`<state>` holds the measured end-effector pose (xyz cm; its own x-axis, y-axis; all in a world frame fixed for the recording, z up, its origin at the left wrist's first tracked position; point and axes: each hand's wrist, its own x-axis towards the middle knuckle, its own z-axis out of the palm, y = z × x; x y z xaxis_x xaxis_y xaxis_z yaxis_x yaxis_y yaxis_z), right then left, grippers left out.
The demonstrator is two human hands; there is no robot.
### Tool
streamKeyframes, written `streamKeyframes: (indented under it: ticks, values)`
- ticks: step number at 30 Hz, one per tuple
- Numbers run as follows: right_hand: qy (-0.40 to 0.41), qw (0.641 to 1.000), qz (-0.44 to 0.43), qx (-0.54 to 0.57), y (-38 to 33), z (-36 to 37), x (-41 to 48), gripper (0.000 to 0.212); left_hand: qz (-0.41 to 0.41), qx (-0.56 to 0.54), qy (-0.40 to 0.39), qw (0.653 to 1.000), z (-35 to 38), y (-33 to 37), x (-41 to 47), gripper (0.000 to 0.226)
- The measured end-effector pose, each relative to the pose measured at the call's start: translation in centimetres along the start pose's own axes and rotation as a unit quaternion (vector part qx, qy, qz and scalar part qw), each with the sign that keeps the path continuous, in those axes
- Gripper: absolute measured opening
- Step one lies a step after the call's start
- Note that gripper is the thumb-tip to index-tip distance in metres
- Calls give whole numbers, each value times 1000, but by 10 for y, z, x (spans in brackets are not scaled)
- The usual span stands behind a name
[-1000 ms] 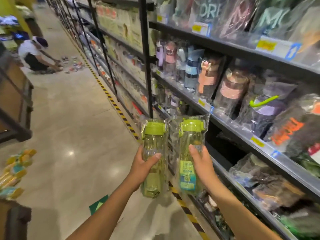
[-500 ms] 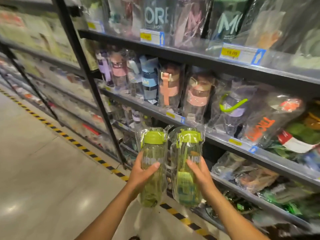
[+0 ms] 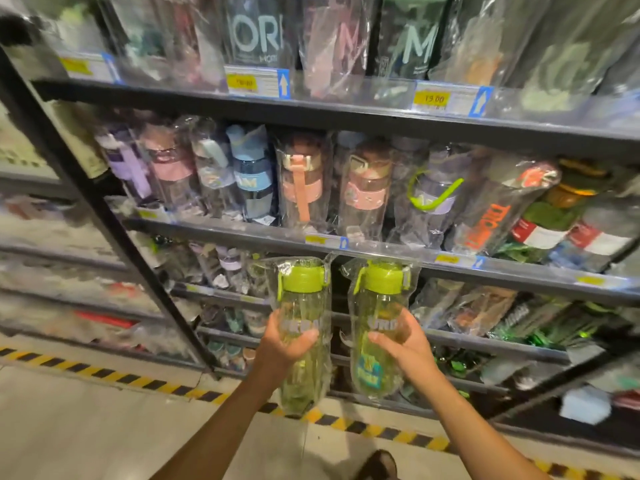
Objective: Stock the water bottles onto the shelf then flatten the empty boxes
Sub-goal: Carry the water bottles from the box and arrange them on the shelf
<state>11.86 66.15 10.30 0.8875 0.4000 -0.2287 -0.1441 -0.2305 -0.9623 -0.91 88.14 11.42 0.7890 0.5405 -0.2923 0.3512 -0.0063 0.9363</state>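
Dark metal shelves packed with bagged bottles fill the far side. Stocking seems midway: two plastic-wrapped clear green water bottles with lime lids are not yet shelved. The left hand grips the left bottle and the right hand grips the right bottle, side by side before the lower shelves. No boxes show.

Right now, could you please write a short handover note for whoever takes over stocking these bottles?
The left hand grips the left green bottle, upright and plastic-wrapped.
The right hand grips the right green bottle likewise.
Both are held in front of the racks, tops near the front edge of the middle shelf; neither is shelved yet.
Left to do: shelve both, then flatten the boxes; no boxes in view.
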Motion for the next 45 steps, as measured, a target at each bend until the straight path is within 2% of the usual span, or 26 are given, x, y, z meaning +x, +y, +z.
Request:
streamKeyframes:
  ticks: [2, 4, 5, 6, 9, 10, 14, 15, 18, 19, 22, 25, 30, 32, 36, 40, 45]
  values:
    - [34, 999, -6, -25, 8, -5, 8, 97, -6, -1, -7, 1000, 0, -3, 5, 64]
    - [72, 996, -10, -55, 17, -10, 18, 77, -8, 1, -17, 1000, 0, -10, 14, 103]
    - [90, 993, -11, -69, 20, -13, 23, 74, -14, 4, -15, 1000, 1, -14, 20, 120]
    - [103, 992, -8, -79, 19, -15, 27, 79, -15, -1, -22, 1000, 2, -18, 25, 124]
    - [143, 986, 3, -83, 34, -20, 51, 130, -1, -31, -48, 998, 7, -22, 34, 92]
    - [155, 984, 6, -89, 45, -23, 62, 129, 5, -35, -50, 998, 9, -24, 38, 89]
    - [178, 979, -15, -102, 60, -19, 90, 71, 23, -64, -61, 996, 12, -31, 47, 102]
    - [172, 982, -14, -83, 60, -17, 94, 63, 20, -70, -59, 996, 13, -32, 49, 104]
    - [157, 986, -32, -51, 74, -15, 110, 84, 15, -78, -56, 995, 15, -30, 53, 95]
    - [143, 987, -37, -56, 80, -14, 114, 85, 15, -83, -50, 995, 15, -29, 55, 98]
    - [139, 987, -46, -61, 85, -10, 121, 74, -5, -78, -34, 996, 14, -33, 67, 114]
    - [138, 986, -22, -95, 89, -8, 129, 67, 4, -60, -13, 998, 13, -36, 75, 94]
    - [166, 975, -8, -146, 86, -5, 155, 44, 10, -33, 4, 999, 13, -43, 86, 101]
    - [182, 972, -3, -151, 80, -3, 161, 47, 19, -14, 9, 1000, 14, -45, 90, 98]
    - [217, 960, 23, -176, 80, -1, 176, 49, 41, -3, 7, 999, 17, -50, 94, 78]
    - [233, 956, 30, -178, 87, 5, 178, 58, 54, 16, 2, 998, 16, -54, 92, 93]
    - [241, 957, 42, -159, 85, 9, 176, 65, 49, 31, 11, 998, 16, -58, 90, 80]
